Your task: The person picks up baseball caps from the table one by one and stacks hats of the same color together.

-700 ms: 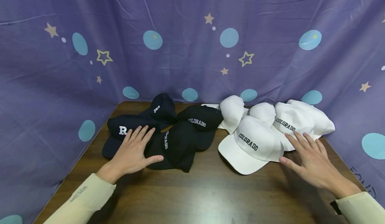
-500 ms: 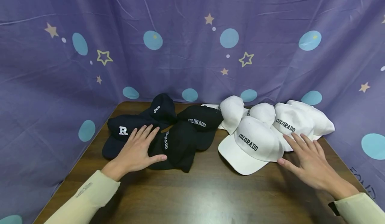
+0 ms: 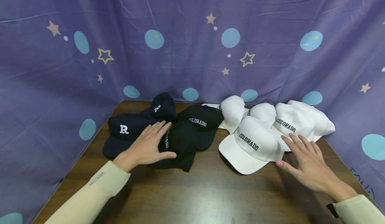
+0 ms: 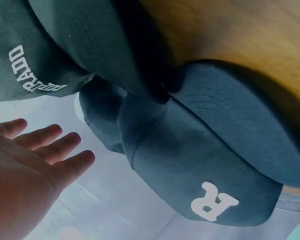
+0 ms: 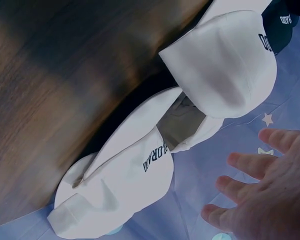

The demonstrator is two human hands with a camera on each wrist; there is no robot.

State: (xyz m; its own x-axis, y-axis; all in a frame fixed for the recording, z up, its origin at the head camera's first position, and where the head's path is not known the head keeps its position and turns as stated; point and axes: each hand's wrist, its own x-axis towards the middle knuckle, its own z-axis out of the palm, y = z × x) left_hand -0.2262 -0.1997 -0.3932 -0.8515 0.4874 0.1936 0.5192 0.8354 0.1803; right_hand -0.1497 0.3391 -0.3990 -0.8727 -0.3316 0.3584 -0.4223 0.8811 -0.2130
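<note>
My left hand, fingers straight and thumb out to the side, hovers over the front black COLORADO cap. In the left wrist view, a gap shows between its fingers and a navy cap with a white R. My right hand is spread above the table beside the front white COLORADO cap. A second white COLORADO cap lies just beyond its fingertips. The right wrist view shows both white caps apart from its fingers. Neither hand holds anything.
Another navy cap and another black COLORADO cap lie behind on the left. More white caps bunch along the back of the wooden table. A purple curtain with stars and blue ovals hangs behind.
My left hand has moved to the right, off the navy R cap and over the front black cap. The right hand has shifted slightly left. The caps lie as before.
</note>
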